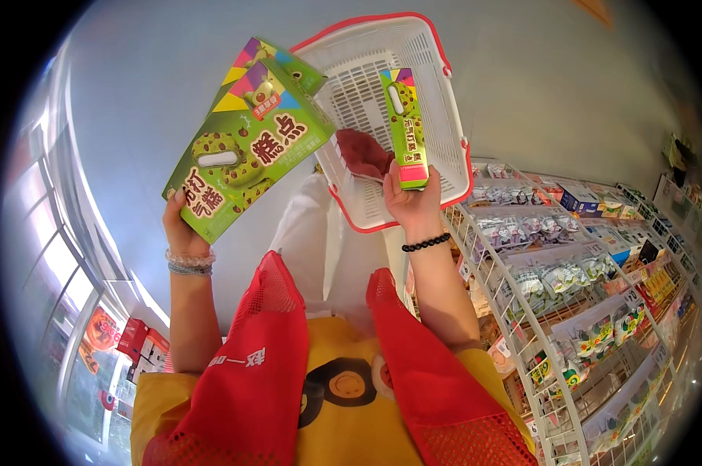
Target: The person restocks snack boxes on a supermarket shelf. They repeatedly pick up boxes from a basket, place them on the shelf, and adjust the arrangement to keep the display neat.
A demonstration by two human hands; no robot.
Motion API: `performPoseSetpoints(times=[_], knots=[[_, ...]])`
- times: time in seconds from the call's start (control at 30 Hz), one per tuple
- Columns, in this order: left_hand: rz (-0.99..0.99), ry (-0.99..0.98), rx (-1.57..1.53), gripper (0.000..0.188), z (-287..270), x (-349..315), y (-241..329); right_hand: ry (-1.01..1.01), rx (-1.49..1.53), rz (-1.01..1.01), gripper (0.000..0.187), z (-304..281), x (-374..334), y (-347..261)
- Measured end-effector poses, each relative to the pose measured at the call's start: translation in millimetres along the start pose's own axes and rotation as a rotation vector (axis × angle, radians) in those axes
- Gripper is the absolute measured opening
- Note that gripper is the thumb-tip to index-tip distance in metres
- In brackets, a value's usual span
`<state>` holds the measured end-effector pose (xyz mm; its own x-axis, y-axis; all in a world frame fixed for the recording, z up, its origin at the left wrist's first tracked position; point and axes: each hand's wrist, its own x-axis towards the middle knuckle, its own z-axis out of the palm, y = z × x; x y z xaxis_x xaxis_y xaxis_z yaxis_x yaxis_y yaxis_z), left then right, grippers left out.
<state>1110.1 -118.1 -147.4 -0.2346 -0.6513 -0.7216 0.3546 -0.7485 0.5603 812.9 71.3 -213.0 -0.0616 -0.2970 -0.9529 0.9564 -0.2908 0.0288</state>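
My left hand grips a large green snack box by its lower left corner, its front with pictured cakes facing up. A second green box shows behind its top edge; whether my fingers also hold it cannot be made out. In my right hand a narrow green snack box stands upright, held at its pink lower end, with the fingers partly hidden behind it. That box is over a white shopping basket with a red rim. A dark red cloth lies inside the basket.
On the right, a white wire shelf rack carries several rows of bagged snacks and boxes. Red and white boxes sit at the lower left by a bright window wall. Grey floor surrounds the basket.
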Motion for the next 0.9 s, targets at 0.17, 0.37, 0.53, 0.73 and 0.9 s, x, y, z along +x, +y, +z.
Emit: performPoseSetpoints(times=[0.17,0.37,0.53,0.73,0.9], knots=[[-0.022,0.016,-0.001,0.046,-9.4,11.0,-3.6,0.1,-0.093,-0.002,0.031,-9.9,84.9,-6.1],[-0.058,0.026,-0.022,0.045,-11.6,19.1,-0.8,0.236,-0.146,0.069,0.033,-3.5,143.7,2.6],[-0.086,-0.016,-0.024,0.051,-5.6,25.4,3.5,0.315,-0.152,0.061,0.044,-14.6,159.7,2.1],[-0.259,-0.229,-0.221,0.077,3.7,26.2,-2.1,0.41,-0.173,0.076,0.058,-22.6,151.0,-10.8],[-0.344,-0.385,-0.324,0.082,1.2,29.9,-16.3,0.386,-0.479,-0.143,0.041,-38.9,132.0,-24.9]])
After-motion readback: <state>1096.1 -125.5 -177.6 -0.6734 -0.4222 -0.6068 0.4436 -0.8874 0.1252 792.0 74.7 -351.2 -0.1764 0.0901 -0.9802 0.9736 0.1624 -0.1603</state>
